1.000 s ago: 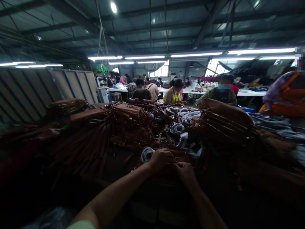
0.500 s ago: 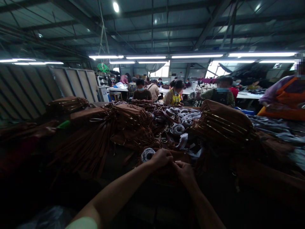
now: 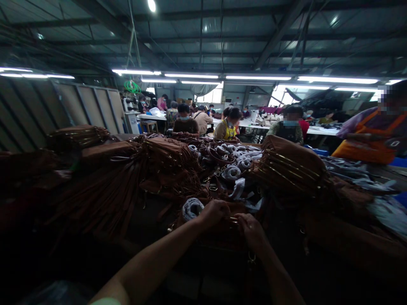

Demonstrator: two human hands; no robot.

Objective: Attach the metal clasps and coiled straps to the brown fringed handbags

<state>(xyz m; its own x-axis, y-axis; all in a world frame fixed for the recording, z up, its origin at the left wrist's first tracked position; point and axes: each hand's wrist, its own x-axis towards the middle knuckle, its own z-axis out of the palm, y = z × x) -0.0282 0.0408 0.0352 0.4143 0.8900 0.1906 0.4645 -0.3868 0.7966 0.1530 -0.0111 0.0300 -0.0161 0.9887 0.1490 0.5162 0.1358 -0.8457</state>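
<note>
My left hand [image 3: 216, 213] and my right hand [image 3: 251, 228] are close together, fingers pinched, over a brown bag that lies mostly in shadow. A short gold-coloured metal strip [image 3: 233, 220], perhaps part of the bag's zip, stretches between my fingertips. Both hands grip its ends, though the fingers hide exactly how. Just left of my left hand sits a rolled strap in whitish wrapping [image 3: 192, 208]. Below my right wrist hangs a metal clasp [image 3: 252, 256].
Brown fringed bags [image 3: 168, 154] are stacked ahead to the left. Another stack of brown bags [image 3: 289, 165] with gold zips stands to the right. Wrapped strap rolls [image 3: 231, 172] lie between them. Co-workers sit beyond; a person in an orange apron [image 3: 365, 148] stands far right.
My hands have drawn slightly apart, and more of the gold-coloured strip shows between them. The whole view has shifted a little, so things appear further left.
</note>
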